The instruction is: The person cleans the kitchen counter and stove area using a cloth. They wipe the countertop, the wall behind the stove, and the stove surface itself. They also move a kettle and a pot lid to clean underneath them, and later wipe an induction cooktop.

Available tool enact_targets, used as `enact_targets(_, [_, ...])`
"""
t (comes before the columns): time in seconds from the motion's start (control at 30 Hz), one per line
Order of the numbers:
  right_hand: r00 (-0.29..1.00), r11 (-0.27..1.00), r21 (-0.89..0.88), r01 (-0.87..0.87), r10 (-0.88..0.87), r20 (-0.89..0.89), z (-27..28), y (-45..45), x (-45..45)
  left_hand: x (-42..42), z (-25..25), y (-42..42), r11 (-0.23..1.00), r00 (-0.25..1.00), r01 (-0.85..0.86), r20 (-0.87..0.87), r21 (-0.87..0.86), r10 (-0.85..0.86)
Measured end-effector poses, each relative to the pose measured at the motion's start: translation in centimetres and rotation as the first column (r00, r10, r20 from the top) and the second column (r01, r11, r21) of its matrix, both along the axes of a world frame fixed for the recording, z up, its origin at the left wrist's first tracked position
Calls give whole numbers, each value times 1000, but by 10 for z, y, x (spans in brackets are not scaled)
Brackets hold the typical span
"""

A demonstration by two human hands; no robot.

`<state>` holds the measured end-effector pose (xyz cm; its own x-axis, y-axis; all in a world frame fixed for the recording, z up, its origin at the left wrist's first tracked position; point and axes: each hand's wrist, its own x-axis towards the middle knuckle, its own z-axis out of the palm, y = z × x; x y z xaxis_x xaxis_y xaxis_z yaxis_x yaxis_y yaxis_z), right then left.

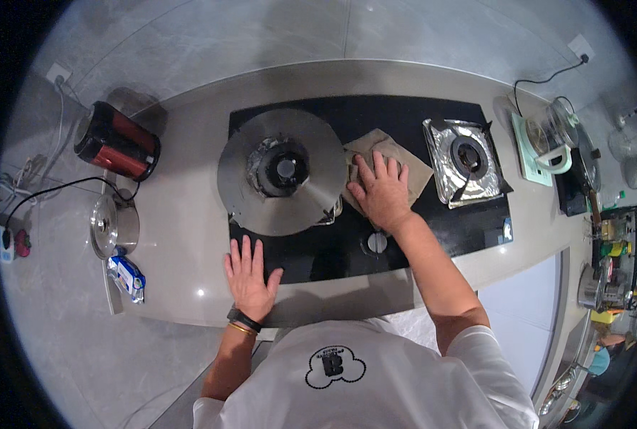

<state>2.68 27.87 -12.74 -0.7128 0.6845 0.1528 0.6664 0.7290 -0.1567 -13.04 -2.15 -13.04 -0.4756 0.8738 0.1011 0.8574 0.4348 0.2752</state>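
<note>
My right hand (385, 195) lies palm down on a folded brown cloth (417, 171), fingers spread. The cloth rests on the black glass cooktop (361, 115), between its two burners. To the left of the cloth, a wide grey disc (318, 134) surrounds the left burner (286, 169). On the right, foil (444, 185) lines the area around the other burner (468, 155). A control knob (377, 243) sits just below my right wrist. My left hand (251, 281) holds nothing and is flat, fingers apart, across the cooktop's front left edge and the counter.
At the left stand a red and black electric kettle (120, 142) with a cord, a lidded steel pot (125, 225) and a blue-and-white packet (128, 279). To the right are a pale green appliance base (530, 155) with a glass jug (549, 128). A tiled wall (307, 32) runs behind the counter.
</note>
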Motion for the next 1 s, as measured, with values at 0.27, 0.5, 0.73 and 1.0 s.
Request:
enact_targets(0.27, [988, 991, -10, -132, 133, 82, -6, 98, -69, -1, -6, 0, 998, 999, -33, 19, -59, 34])
enact_targets(0.5, [807, 777, -308, -549, 588, 44, -4, 181, -140, -3, 4, 5, 999, 999, -15, 40, -35, 16])
enact_targets(0.73, [569, 482, -449, -752, 819, -74, -9, 177, -236, 0, 7, 5, 995, 996, -47, 72, -89, 54])
enact_targets(1.0, [342, 283, -369, -885, 934, -104, -16, 134, -330, 0, 3, 3, 985, 993, -67, 82, -160, 81])
